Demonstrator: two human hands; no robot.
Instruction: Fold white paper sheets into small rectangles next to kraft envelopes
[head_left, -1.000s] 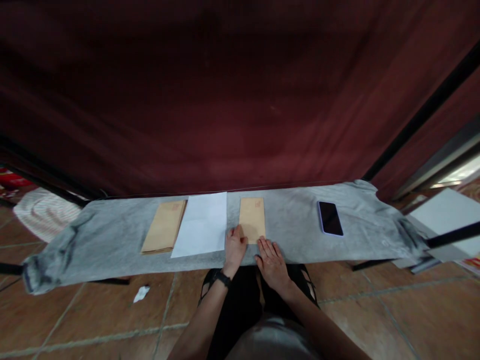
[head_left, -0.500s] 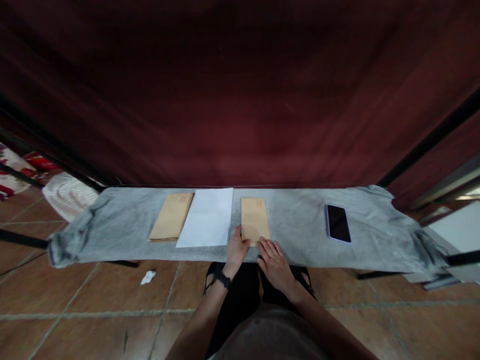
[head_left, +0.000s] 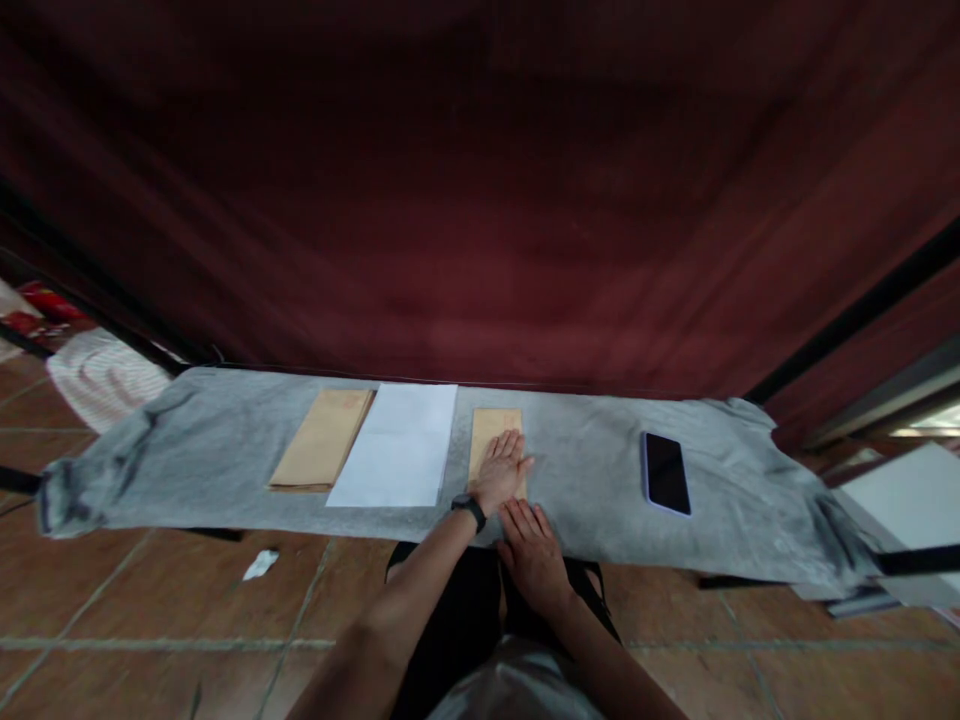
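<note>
A brown paper envelope (head_left: pixel 486 425) lies on the grey cloth (head_left: pixel 585 480) in front of me. My left hand (head_left: pixel 501 474), with a dark watch on its wrist, rests flat across the envelope, fingers stretched out and pointing away from me. It covers much of the envelope's middle. My right hand (head_left: pixel 531 545) lies with fingers extended at the envelope's near end, fingertips touching its lower edge or the cloth just beside it; I cannot tell which. Left of the envelope is a stack of white paper (head_left: pixel 397 445), and beyond that a pile of brown envelopes (head_left: pixel 321 440).
A phone (head_left: pixel 666 474) in a pale purple case lies on the cloth at the right. A dark red curtain (head_left: pixel 480 250) hangs along the far edge. Dark metal bars (head_left: pixel 847 310) stand at both sides. Crumpled white paper (head_left: pixel 260 565) lies on the tiled floor.
My left hand has moved from the envelope's lower left corner onto its middle and flattened. My right hand stays at the near end. The view has shifted slightly.
</note>
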